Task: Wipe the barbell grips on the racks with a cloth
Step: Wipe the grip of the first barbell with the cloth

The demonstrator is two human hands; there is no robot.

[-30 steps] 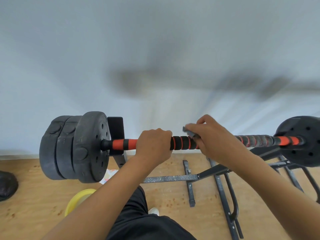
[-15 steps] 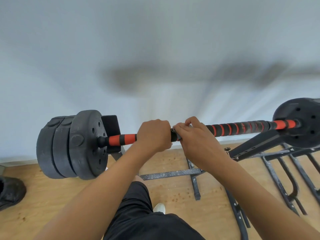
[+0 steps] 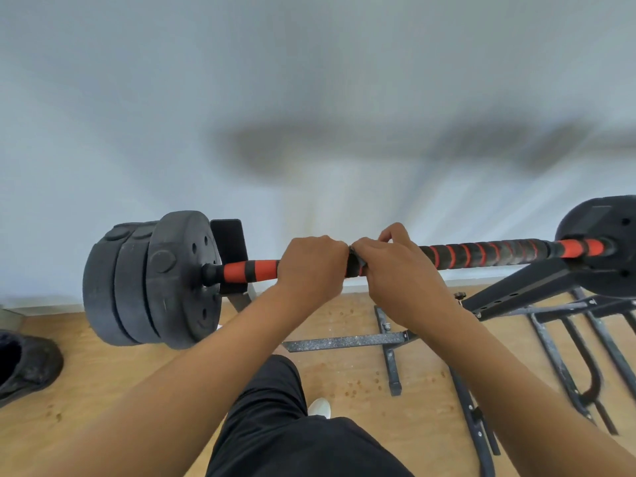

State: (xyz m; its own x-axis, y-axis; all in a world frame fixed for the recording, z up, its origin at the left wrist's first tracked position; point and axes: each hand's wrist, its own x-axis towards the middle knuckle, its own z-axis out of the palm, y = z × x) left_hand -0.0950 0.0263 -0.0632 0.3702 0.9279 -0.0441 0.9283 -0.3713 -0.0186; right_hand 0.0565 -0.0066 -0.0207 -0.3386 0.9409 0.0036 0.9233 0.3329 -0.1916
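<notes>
Where wood floor [image 3: 103, 390] meets wall [image 3: 309, 80], left grip [image 3: 311, 266] clasps bar [image 3: 251, 270], right grip [image 3: 395, 273] pinches cloth [image 3: 355, 259].

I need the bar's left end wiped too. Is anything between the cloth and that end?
Yes. The left hand grips the bar right beside the cloth in the right hand, covering the stretch before the orange grip near the plates.

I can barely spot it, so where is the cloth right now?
In the head view, the cloth sits mid-bar on the barbell grip, mostly hidden under the right hand and close beside the left hand.
</notes>
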